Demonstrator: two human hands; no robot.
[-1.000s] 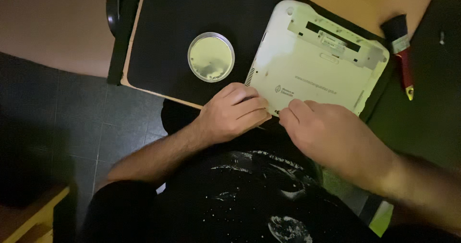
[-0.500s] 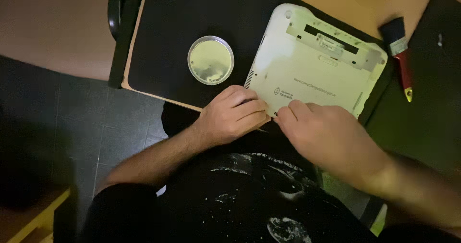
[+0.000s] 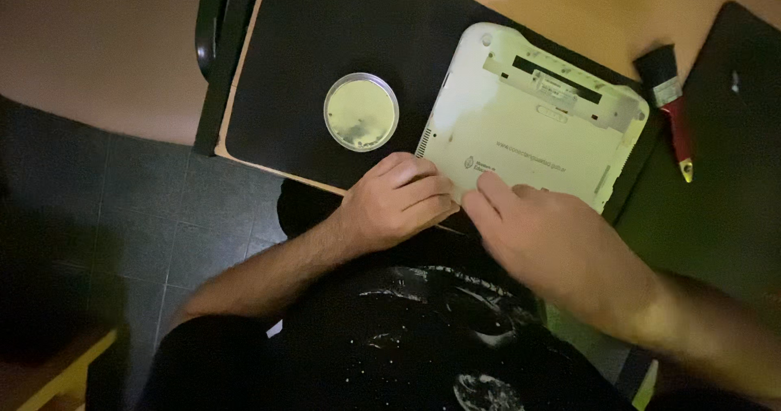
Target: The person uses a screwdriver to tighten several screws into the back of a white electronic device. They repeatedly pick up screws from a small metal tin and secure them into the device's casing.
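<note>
Hands meet at the near edge of the white plastic laptop base [image 3: 533,139], which lies underside up on the black rectangular work mat [image 3: 325,37].

Left hand [image 3: 394,204]: fingers [image 3: 423,190] curled tight, knuckles up, pressed against the base's near-left corner. It looks pinched on the edge of the shell, but the fingertips are hidden under the hand, so I cannot tell exactly what they grip.

Right hand [image 3: 553,244]: fingers close together, index finger extended and lying flat on the base's near edge, touching the left hand's fingertips. Nothing visibly held; underside of the hand is out of sight.

Base: tilted relative to the mat, long dark slot along its far edge, vent grille on its left side. Near edge overhangs the mat toward the person's lap.

Round clear plastic dish with pale contents [image 3: 361,111]: just left of the base, on the mat, not touching it.

Small brush with black bristles and red handle [image 3: 674,114]: right of the base, near its far-right corner, lying on the wooden tabletop [image 3: 618,13].

Flat black panel [image 3: 728,134]: further right of the base, beyond the brush.

Dark tiled floor [image 3: 98,216]: left of and below the mat edge.
</note>
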